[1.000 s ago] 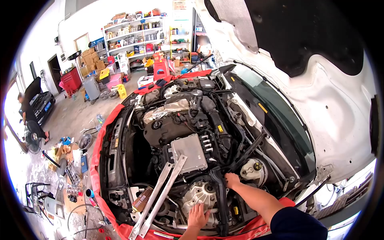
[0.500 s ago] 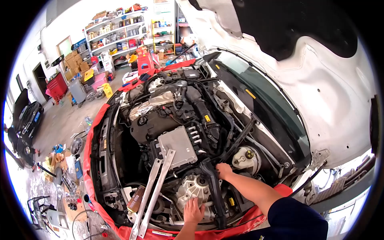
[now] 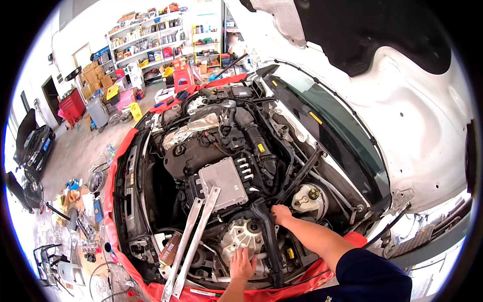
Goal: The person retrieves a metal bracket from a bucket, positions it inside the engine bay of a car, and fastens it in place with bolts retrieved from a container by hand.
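Observation:
My left hand (image 3: 242,265) rests with its fingers stretched out on a silver cast-metal housing (image 3: 242,237) near the front of the engine bay. Beyond a thick black trim strip (image 3: 268,236), my right hand (image 3: 280,214) reaches down with curled fingers. Its fingertips are partly hidden, and whatever they grip cannot be made out. A white-capped reservoir area with a round black cap (image 3: 313,194) sits to the right of that hand. Left of my left hand, two metal brace bars (image 3: 193,241) lean across the bay, touching a grey control unit (image 3: 223,183).
A brown can (image 3: 170,250) lies beside the bars. Red protective covers (image 3: 121,166) line the car's edge. The raised white hood (image 3: 402,116) stands at the right. Shelves (image 3: 146,40), a red tool cabinet (image 3: 72,108), a dark car (image 3: 37,143) and scattered parts fill the workshop floor.
Both hands hold nearly the same places. The camera view has shifted very slightly; nothing in the engine bay has visibly moved.

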